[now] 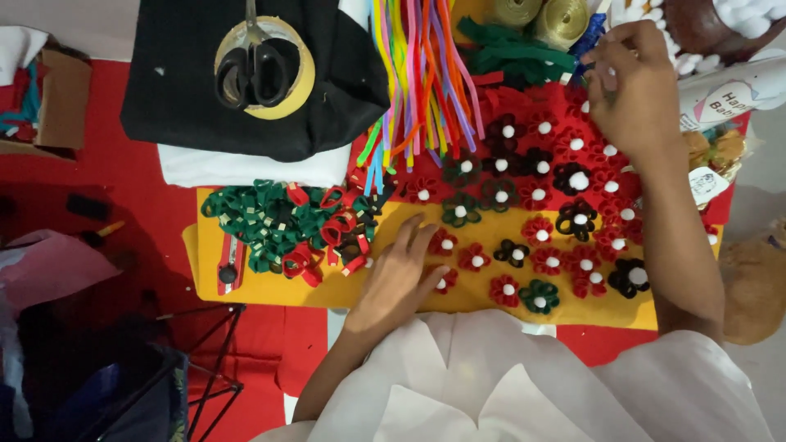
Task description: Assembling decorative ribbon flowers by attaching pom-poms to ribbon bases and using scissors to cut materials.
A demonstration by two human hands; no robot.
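My left hand (399, 274) rests flat with fingers spread on a yellow felt sheet (270, 286), touching a red felt flower (443, 242) with a white pom-pom centre. My right hand (637, 86) reaches to the far right, fingers pinched together near a heap of white pom-poms (655, 20); what it pinches is too small to tell. Several red, black and green felt flowers (540, 196) lie in rows between the hands. A pile of green and red felt loops (286, 225) sits left of my left hand.
Scissors (252, 65) lie on a roll of tape over folded black cloth (180, 90). Coloured pipe cleaners (422, 74) fan out at top centre. A red box cutter (229, 266) lies on the yellow felt. Gold ribbon rolls (544, 16) stand at the top. Black metal legs (205, 360) stand lower left.
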